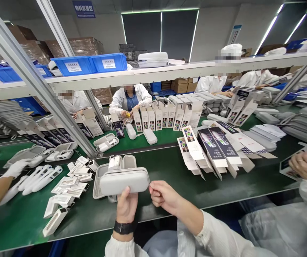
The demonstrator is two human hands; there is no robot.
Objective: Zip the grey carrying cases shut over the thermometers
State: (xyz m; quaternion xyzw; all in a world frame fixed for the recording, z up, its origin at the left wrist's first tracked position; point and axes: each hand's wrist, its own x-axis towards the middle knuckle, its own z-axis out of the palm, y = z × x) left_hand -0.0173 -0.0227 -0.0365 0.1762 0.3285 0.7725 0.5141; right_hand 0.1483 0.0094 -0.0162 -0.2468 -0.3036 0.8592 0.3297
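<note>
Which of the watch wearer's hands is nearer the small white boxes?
Left. The left hand, holding the case, is right of the white boxes; the right hand is farther right.

pale grey case (124,181) in the grip, black wristband (124,227) below it, dark green tabletop (175,171) beneath, navy-and-white cartons (217,141) to its right

a white shelf (169,75) spans the view above the green table, with labelled blue bins (87,66) standing on its left part. a slanting metal post (31,73) crosses in front of it. behind the bins sit plastic-wrapped brown boxes (86,46), under a blue sign (84,9) with white lettering. dark blinds (142,34) cover the back windows, light showing along their edges; a poster (235,34) hangs to their right.
</note>
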